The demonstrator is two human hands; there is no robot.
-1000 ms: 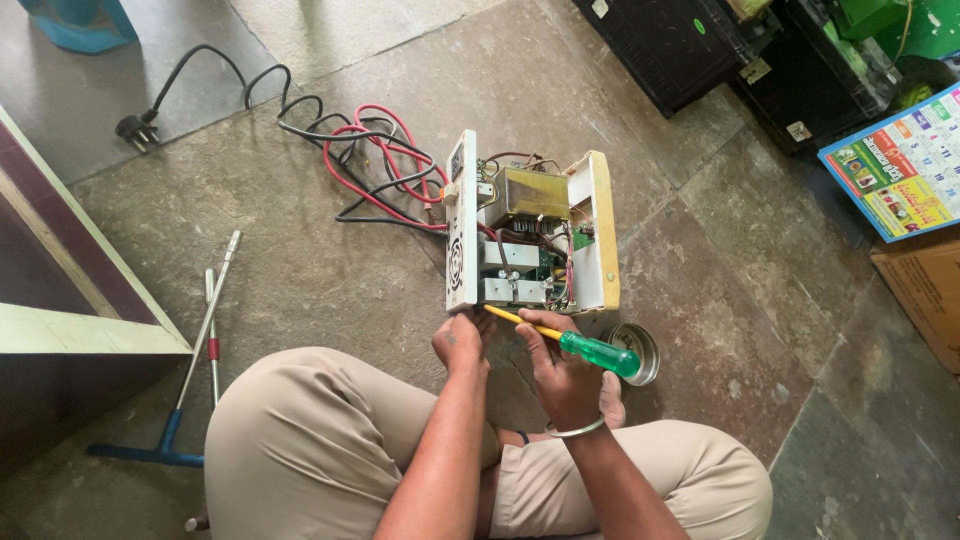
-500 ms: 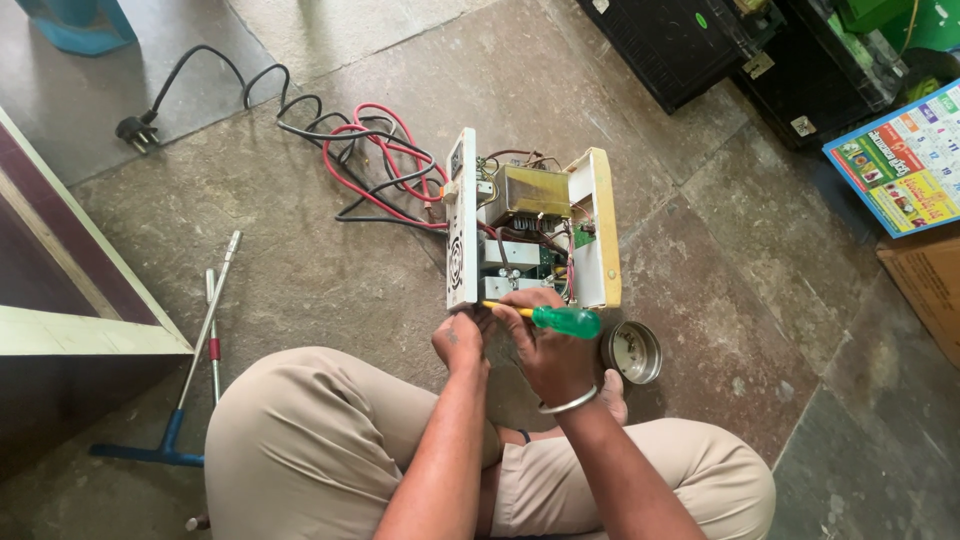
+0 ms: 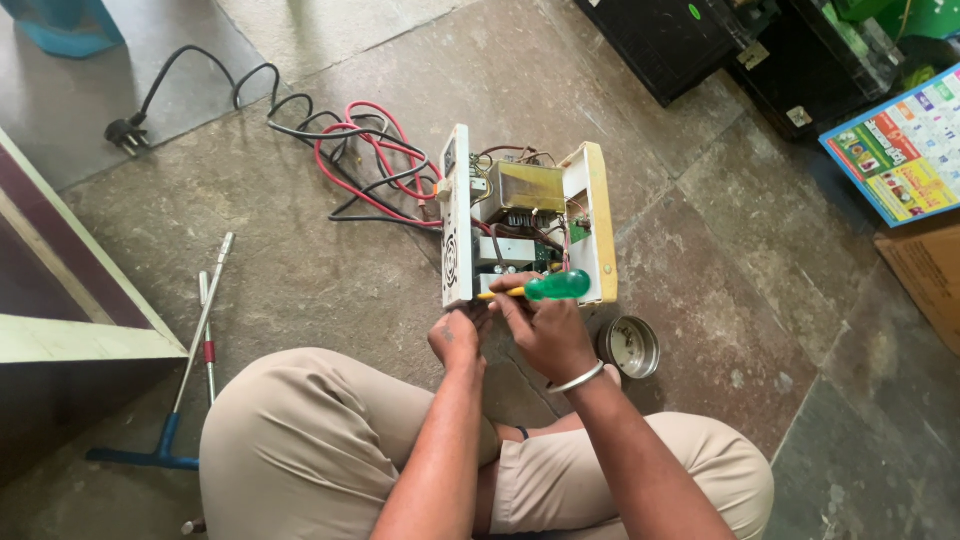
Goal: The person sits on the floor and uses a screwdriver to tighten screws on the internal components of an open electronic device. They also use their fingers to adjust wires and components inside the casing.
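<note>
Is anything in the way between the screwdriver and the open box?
Nothing visible. The right hand holds the screwdriver right at the box, and the left hand sits at the box's near edge.

Both hands (image 3: 505, 335) close together, fingers curled

- The tip of the screwdriver (image 3: 535, 289) is hidden behind the fingers of the left hand (image 3: 455, 335).
- The small parts inside the open device (image 3: 525, 225) are too small to be told.
- The blue container (image 3: 62, 25) is cut off by the top edge.
- The cardboard box (image 3: 925, 275) is cut by the right edge.
</note>
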